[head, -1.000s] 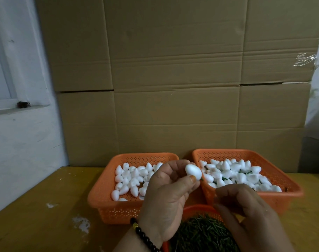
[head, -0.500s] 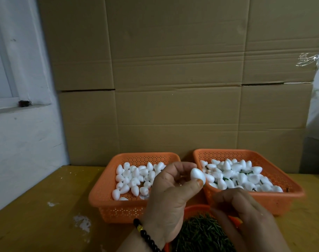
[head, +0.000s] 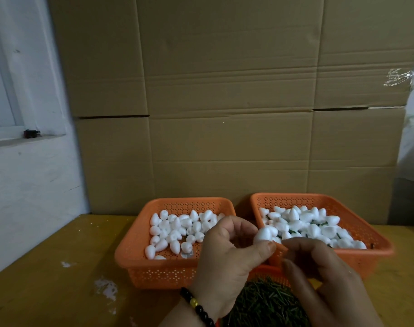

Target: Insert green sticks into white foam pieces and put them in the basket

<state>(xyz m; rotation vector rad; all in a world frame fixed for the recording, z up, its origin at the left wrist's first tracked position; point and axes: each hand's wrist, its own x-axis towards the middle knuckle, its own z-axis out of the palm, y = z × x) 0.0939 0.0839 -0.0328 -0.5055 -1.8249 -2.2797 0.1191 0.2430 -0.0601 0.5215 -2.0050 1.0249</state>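
beyond the hands stand two orange baskets: plain foam left, stuck ones right. green sticks lie beneath. left hand pinches a foam piece, probably light and crushable; hold its sides. right hand curled; contents unclear.

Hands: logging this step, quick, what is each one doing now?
Left hand: pinches a white foam piece.
Right hand: fingers curled; cannot tell whether it holds anything.

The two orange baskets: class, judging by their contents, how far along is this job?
Done: the right basket holds foam pieces with green sticks showing. In hand: the left hand pinches one foam piece; the right hand is beside it. Left: the left basket of plain pieces.
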